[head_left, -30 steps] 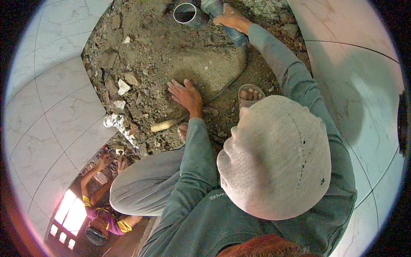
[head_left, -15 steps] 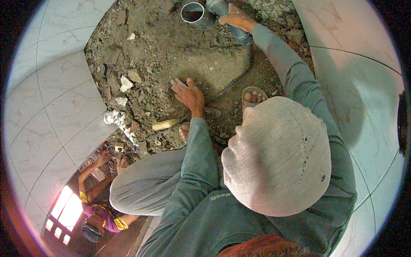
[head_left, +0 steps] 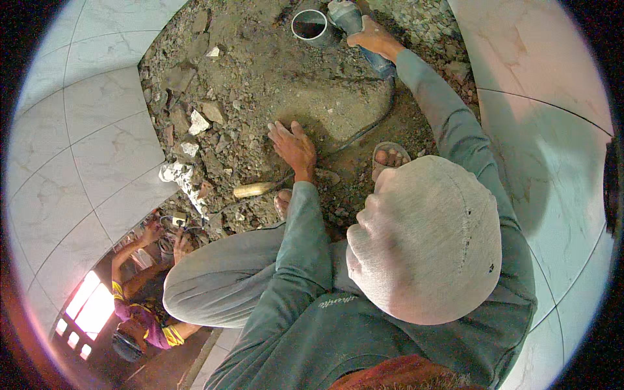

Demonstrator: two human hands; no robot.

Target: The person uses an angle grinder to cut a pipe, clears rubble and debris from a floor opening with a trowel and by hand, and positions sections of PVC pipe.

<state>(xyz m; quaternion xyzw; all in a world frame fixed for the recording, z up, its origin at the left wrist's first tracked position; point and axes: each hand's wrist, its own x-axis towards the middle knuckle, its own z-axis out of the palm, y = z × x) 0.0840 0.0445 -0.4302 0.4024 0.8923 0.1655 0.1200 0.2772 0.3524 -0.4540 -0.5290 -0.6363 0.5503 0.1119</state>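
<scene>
My right hand [head_left: 376, 39] is wrapped round an angle grinder [head_left: 378, 64] with a grey head and blue body. The grinder's head touches or nearly touches a white-rimmed round pipe [head_left: 309, 25] standing upright in the dirt; I cannot make out a disc. A dark cord [head_left: 374, 125] runs from the grinder back past my left hand. Fingers spread, my left hand [head_left: 296, 153] is open and empty over the soil by a pale slab [head_left: 344, 107]. Close to that hand lies a wooden handle [head_left: 254, 189]; its far end is hard to see.
Loose rubble [head_left: 211, 112] and gravel [head_left: 422, 26] fill the dug ground between pale tiles [head_left: 110, 110]. A crumpled white piece [head_left: 177, 173] lies at the left edge. Lower left, a co-worker [head_left: 153, 325] reaches toward a small socket box [head_left: 179, 220]. My raised right knee [head_left: 426, 240] blocks part of the view.
The whole view has shifted slightly, so the pipe, grinder and both my hands appear a little lower and further right. My grip and my left hand's pose look the same.
</scene>
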